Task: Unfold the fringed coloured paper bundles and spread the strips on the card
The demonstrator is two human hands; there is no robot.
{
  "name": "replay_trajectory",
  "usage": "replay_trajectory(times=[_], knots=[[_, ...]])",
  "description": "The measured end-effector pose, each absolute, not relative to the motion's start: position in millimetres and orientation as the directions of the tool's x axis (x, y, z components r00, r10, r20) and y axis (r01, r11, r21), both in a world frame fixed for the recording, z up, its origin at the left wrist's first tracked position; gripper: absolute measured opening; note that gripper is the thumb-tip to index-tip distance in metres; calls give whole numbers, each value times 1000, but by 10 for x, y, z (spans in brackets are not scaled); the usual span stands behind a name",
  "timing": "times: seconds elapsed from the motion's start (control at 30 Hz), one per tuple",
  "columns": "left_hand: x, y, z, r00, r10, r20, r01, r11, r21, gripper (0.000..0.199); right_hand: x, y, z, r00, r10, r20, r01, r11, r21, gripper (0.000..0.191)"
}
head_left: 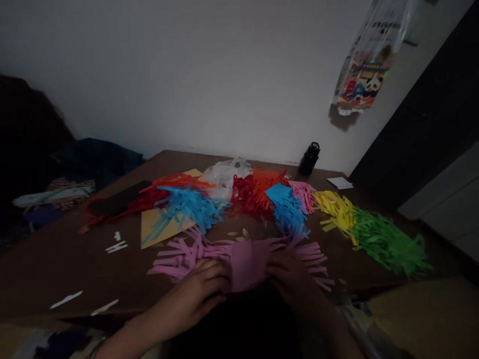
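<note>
A pink paper sheet with fringed ends (250, 264) lies at the table's front edge, its cut strips spreading to both sides. My left hand (207, 286) grips it left of the uncut middle, fingers curled over the strips. On the other side my right hand (292, 279) is closed on the sheet's right part; its fingertips are dim. Just behind the pink paper are a blue fringed paper (192, 204) on the left and another blue fringed paper (286, 209) on the right. A yellow paper sheet (149, 227) lies partly under the left blue one.
Red fringed paper (243, 192), orange fringed paper (267, 182), yellow fringed paper (337, 207) and green fringed paper (389, 242) lie across the brown table (123, 279). Farther back stand a clear plastic bag (224, 174) and a black bottle (309, 159). White paper scraps (67, 299) lie front left.
</note>
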State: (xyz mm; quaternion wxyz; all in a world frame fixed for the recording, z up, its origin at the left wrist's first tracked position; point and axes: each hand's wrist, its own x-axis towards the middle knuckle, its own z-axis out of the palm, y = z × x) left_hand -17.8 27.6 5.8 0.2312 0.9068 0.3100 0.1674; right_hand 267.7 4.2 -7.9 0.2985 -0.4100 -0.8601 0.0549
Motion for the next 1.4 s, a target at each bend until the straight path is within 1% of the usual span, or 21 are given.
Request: replay_trajectory(times=[0.1, 0.2, 0.37, 0.6, 0.8, 0.87, 0.93, 1.0, 1.17, 1.23, 1.4], knots=[[-160, 294, 51, 754, 634, 172, 464, -699, 544, 19, 2739, 0, -100, -438, 755, 488, 672, 635, -379, 29], [-142, 323, 38, 742, 638, 208, 438, -695, 569, 20, 2786, -32, -127, -416, 762, 497, 685, 622, -379, 28], [-132, 360, -11, 668, 716, 203, 482, -624, 615, 19, 2826, -66, -179, -389, 773, 500, 714, 596, -366, 34], [-133, 380, -36, 630, 751, 196, 461, -565, 684, 23, 2691, -94, -137, -336, 749, 571, 706, 602, -374, 24], [-142, 372, -39, 618, 769, 164, 477, -533, 699, 24, 2411, -96, -91, -406, 740, 537, 650, 647, -399, 23], [-153, 359, -56, 615, 771, 166, 478, -532, 698, 24, 2346, -74, -95, -427, 731, 532, 639, 660, -394, 19], [-173, 341, -82, 609, 772, 182, 487, -545, 682, 23, 2319, -51, -112, -433, 724, 537, 644, 665, -378, 14], [-204, 328, -110, 603, 770, 206, 511, -572, 641, 22, 2339, -35, -137, -428, 729, 534, 662, 655, -364, 14], [-320, 373, -144, 609, 734, 301, 584, -671, 456, 22, 2586, -13, -193, -388, 769, 509, 717, 598, -357, 22], [-369, 420, -150, 612, 725, 316, 609, -687, 395, 21, 2719, 1, -205, -375, 769, 518, 728, 590, -348, 21], [-418, 473, -169, 612, 721, 325, 647, -693, 317, 17, 2888, 8, -170, -379, 789, 484, 750, 568, -339, 23]])
